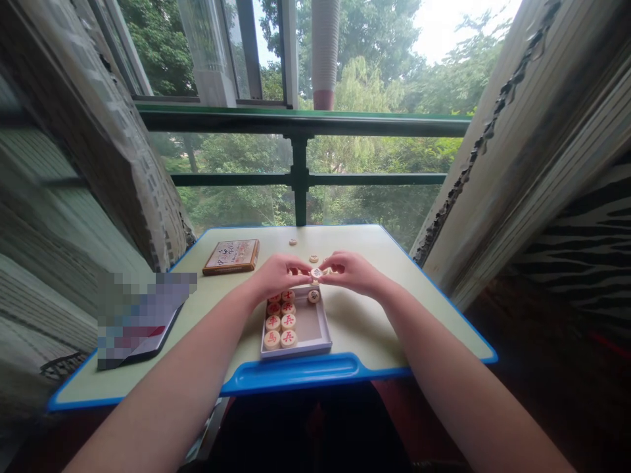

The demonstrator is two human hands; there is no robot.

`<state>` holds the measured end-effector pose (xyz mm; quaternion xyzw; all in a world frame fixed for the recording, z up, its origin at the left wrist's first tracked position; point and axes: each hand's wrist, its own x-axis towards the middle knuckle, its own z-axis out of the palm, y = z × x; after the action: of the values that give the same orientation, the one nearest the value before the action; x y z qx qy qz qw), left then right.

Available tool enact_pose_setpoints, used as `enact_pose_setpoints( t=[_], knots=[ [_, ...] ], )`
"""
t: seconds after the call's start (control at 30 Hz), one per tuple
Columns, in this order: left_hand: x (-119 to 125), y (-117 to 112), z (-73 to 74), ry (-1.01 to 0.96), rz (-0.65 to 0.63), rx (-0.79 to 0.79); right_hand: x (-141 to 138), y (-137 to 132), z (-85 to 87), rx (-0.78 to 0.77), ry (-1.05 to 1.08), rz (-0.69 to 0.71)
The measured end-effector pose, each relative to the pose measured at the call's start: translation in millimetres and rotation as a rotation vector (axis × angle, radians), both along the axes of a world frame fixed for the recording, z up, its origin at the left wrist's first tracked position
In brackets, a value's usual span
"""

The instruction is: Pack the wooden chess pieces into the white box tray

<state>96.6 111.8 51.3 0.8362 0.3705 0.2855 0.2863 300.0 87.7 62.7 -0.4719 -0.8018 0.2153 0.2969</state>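
Note:
My left hand (282,272) and my right hand (352,271) meet over the far end of a small grey tray (315,332). Both pinch one round wooden chess piece (316,272) between their fingertips. Several round pieces with red characters (280,322) lie in two columns along the tray's left side. One piece with a dark character (314,296) lies near the tray's far right corner, just under my hands.
The tray rests on a pale table with a blue rim (296,373). A flat wooden box (231,256) lies at the far left, a dark flat device (138,328) nearer left. Two loose pieces (292,242) (313,258) lie beyond my hands. A green railing (300,171) stands behind.

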Motion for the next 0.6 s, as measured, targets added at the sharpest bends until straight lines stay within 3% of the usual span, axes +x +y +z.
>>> enact_pose_setpoints(
  t=[0.6],
  knots=[
    [-0.1,-7.8,6.8,-0.128,-0.04,-0.204,-0.1,-4.7,2.2,0.083,-0.019,0.025]
  ],
)
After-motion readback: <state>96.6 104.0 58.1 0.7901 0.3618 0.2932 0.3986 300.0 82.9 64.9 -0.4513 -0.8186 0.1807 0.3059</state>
